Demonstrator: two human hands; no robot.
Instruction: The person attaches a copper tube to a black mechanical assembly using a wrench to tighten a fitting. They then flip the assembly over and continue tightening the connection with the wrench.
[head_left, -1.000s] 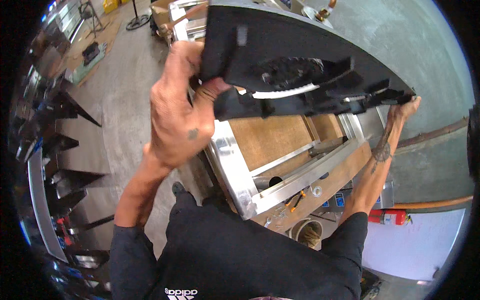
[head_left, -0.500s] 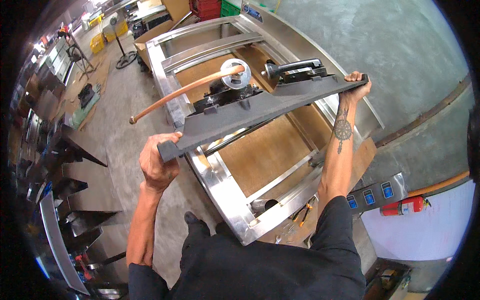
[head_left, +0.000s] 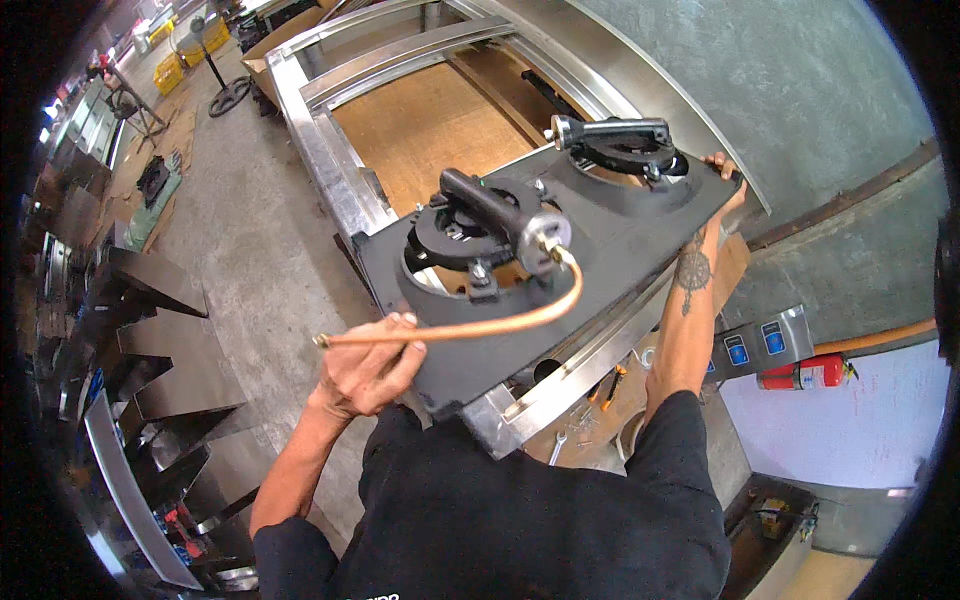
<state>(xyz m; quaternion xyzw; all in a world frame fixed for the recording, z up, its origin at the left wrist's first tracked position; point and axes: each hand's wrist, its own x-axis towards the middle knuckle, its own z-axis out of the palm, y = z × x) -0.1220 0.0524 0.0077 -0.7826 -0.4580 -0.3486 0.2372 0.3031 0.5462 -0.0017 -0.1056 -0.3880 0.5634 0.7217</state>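
A black metal burner plate (head_left: 608,225) with two round cutouts is held over a stainless steel frame (head_left: 310,135), its burner side facing up toward me. Two black gas burners (head_left: 462,236) with stubby mixer tubes are fitted in the cutouts. From the nearer burner's round metal end, a bent copper tube (head_left: 500,328) runs left across the fingers of my left hand (head_left: 372,368). That hand is closed at the plate's left edge, its grip partly covered by the tube. My right hand (head_left: 728,178) is closed round the far right corner, most fingers hidden beneath.
Loose tools, among them orange-handled pliers (head_left: 605,388) and a spanner (head_left: 557,447), lie below the frame. A fire extinguisher (head_left: 805,374) and a panel with blue labels (head_left: 765,340) are at right. Dark sheet-metal pieces (head_left: 165,370) stand at left; a pedestal stand (head_left: 228,95) is farther back.
The plate has tipped from nearly edge-on to show its burner side and come lower and nearer. The copper tube has swung toward me. My left hand has moved right and down.
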